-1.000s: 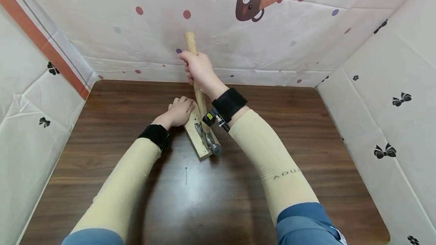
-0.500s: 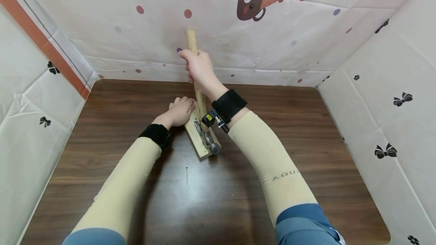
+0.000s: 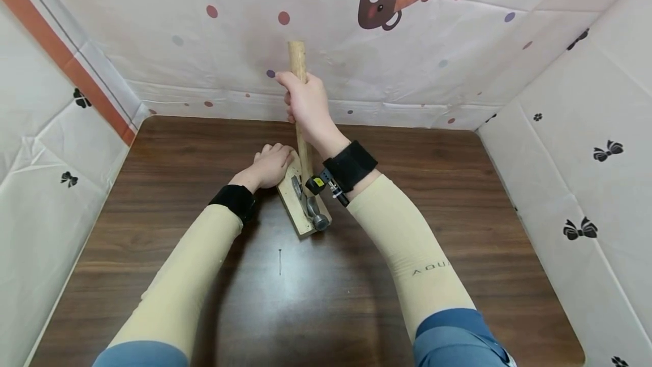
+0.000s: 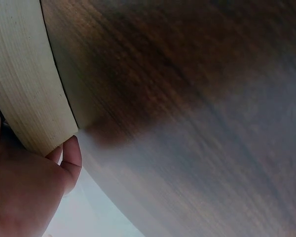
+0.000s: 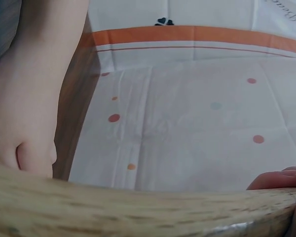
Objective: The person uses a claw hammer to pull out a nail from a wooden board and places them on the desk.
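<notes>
My right hand grips the wooden handle of a claw hammer, which stands tilted up toward the back wall. Its metal head rests on a pale wooden board, claw toward the board's middle. Whether the claw holds a nail is too small to tell. At the board's far end my left hand holds it down, with fingers curled over the end in the left wrist view. Close up in the right wrist view, the handle crosses the bottom, with the right hand's fingertips on it.
One loose nail lies on the dark wood table, nearer to me than the board. A white patterned sheet hangs just behind the table, and more sheeting stands along the sides.
The hammer handle's upper end and my right hand have shifted a little to the right, while the head stays on the board. My left hand keeps its place.
</notes>
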Available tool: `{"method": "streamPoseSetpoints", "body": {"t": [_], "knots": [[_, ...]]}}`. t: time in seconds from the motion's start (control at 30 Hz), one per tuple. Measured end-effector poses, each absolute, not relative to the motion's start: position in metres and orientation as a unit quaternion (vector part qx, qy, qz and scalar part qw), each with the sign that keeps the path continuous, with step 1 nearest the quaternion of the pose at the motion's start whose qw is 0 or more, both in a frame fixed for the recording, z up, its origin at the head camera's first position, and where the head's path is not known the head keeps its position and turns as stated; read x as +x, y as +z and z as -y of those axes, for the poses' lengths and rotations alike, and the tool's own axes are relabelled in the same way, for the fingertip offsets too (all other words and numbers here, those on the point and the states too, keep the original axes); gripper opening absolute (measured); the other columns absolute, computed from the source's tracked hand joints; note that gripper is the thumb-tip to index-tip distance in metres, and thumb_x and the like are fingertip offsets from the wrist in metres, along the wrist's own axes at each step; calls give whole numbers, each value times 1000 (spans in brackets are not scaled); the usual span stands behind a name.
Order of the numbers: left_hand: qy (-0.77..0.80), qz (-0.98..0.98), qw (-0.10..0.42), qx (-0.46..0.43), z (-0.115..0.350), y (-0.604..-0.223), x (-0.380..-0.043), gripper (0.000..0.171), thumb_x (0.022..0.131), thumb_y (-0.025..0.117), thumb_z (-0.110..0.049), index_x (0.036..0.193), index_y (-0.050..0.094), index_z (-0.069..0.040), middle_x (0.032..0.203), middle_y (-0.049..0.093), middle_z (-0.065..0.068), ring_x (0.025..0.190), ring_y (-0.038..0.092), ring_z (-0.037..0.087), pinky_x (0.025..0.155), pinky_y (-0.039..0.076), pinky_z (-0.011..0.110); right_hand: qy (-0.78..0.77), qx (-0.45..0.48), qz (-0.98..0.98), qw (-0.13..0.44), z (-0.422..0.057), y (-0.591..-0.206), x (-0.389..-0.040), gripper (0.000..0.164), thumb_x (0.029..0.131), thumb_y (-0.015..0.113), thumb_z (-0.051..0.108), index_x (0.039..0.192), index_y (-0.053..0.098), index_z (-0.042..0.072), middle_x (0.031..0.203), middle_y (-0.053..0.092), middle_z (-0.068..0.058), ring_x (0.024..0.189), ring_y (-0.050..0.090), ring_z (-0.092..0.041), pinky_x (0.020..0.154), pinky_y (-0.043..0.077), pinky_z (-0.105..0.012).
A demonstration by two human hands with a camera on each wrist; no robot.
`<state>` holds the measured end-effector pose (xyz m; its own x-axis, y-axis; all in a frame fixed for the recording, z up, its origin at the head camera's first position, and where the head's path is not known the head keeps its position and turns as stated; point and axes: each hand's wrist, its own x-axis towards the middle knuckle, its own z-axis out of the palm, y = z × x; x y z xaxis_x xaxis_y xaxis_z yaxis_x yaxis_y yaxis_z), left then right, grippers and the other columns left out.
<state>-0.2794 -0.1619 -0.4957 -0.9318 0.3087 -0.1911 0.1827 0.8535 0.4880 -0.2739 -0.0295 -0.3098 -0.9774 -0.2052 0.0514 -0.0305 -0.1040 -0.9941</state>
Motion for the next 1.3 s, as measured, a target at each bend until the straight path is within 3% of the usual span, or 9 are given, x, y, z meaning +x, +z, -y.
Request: {"method": "streamPoseSetpoints", "body": {"t": [0.27,0.97,1.3], "knots": [[238,-953,133,130,162,-496,-280,49,118,30,-33,157,46,-8,158,44,16,145,32,44,113,29,66,-751,-115,-650,29,18,-313,-263,32,108,63,23,80,48,15,58,36,3,46,34,-11,48,32,-25],[246,-951,133,135,161,-498,-279,49,118,31,-32,159,44,-8,159,43,18,147,31,46,114,28,68,-769,-165,-617,1,9,-317,-240,18,109,62,19,94,60,10,57,32,2,46,31,-11,47,30,-25],[240,-953,133,129,161,-493,-276,49,118,29,-32,159,43,-8,160,42,17,148,30,44,114,28,66,-798,-184,-573,-33,-15,-319,-223,23,108,61,19,86,54,14,57,29,4,45,27,-9,46,25,-26]]}}
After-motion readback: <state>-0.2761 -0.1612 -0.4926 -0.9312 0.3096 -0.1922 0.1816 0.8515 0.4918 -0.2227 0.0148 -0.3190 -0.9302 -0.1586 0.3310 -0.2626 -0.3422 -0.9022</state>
